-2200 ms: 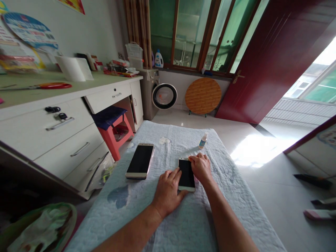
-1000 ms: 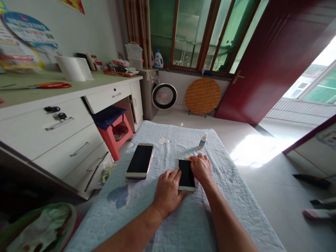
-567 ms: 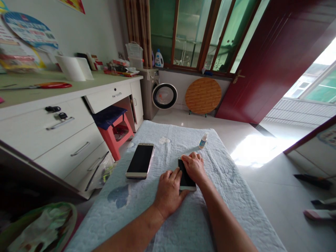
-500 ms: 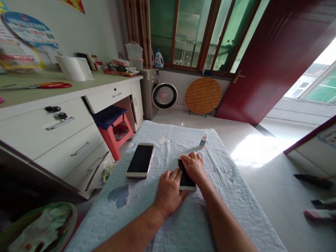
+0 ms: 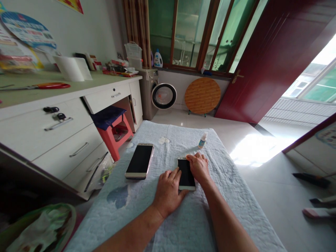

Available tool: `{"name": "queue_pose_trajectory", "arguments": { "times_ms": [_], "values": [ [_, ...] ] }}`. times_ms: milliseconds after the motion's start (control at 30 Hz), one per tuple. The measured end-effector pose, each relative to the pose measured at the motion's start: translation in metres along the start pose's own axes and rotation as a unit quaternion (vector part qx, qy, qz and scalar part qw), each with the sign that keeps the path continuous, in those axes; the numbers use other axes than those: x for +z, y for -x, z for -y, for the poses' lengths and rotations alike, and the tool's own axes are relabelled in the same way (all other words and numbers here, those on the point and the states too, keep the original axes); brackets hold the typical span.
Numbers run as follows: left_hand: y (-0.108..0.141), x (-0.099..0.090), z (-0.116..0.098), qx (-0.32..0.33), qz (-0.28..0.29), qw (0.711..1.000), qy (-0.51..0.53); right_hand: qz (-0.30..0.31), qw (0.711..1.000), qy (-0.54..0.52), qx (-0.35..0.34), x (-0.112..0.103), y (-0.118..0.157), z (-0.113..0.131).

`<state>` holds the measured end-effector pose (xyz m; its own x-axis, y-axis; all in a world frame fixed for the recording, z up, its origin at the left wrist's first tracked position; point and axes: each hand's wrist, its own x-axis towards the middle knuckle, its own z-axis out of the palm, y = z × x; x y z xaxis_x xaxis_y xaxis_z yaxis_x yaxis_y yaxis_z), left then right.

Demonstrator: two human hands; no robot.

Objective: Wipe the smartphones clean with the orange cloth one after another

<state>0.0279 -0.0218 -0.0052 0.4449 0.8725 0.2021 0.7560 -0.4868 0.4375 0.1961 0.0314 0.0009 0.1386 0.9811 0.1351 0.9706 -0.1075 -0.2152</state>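
A white-framed phone (image 5: pixel 187 178) with a dark screen lies face up on the pale blue quilted cloth (image 5: pixel 168 231). My left hand (image 5: pixel 168 190) grips it, fingers along its left edge and thumb at its bottom edge. At the phone's upper right, my right hand (image 5: pixel 200 168) has its fingers bent and pressed together; an orange tint shows at the tips, and what they hold is too small to make out. A larger gold-framed phone (image 5: pixel 140 159) lies to the left, screen up. Beyond my right hand stands a small spray bottle (image 5: pixel 202 141) with a white cap.
At the left stand a white desk (image 5: pixel 107 82) with scissors and a paper roll on top, and a red stool (image 5: pixel 115 131). A bin (image 5: pixel 72 224) is at the lower left. Further back are a washing machine (image 5: pixel 149 91), a round wooden board (image 5: pixel 202 95) and a red door (image 5: pixel 246 59).
My right hand has moved right across the white-framed phone to its right edge, uncovering more of the screen. My left hand has stayed on the phone.
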Motion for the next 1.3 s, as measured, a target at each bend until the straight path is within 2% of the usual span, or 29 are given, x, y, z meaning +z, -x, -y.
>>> {"name": "queue_pose_trajectory", "arguments": {
  "times_ms": [367,900,1300],
  "values": [
    [0.000,-0.002,-0.001,0.000,0.002,1.000,0.007,-0.003,1.000,0.004,0.024,-0.002,0.002,-0.004],
    [-0.001,-0.003,0.003,0.016,0.018,1.000,0.007,-0.009,0.995,-0.021,-0.092,0.005,0.000,0.017],
    [-0.001,-0.002,0.004,0.011,0.011,1.000,0.012,-0.007,1.000,-0.010,-0.020,0.002,-0.002,0.002]
  ]
}}
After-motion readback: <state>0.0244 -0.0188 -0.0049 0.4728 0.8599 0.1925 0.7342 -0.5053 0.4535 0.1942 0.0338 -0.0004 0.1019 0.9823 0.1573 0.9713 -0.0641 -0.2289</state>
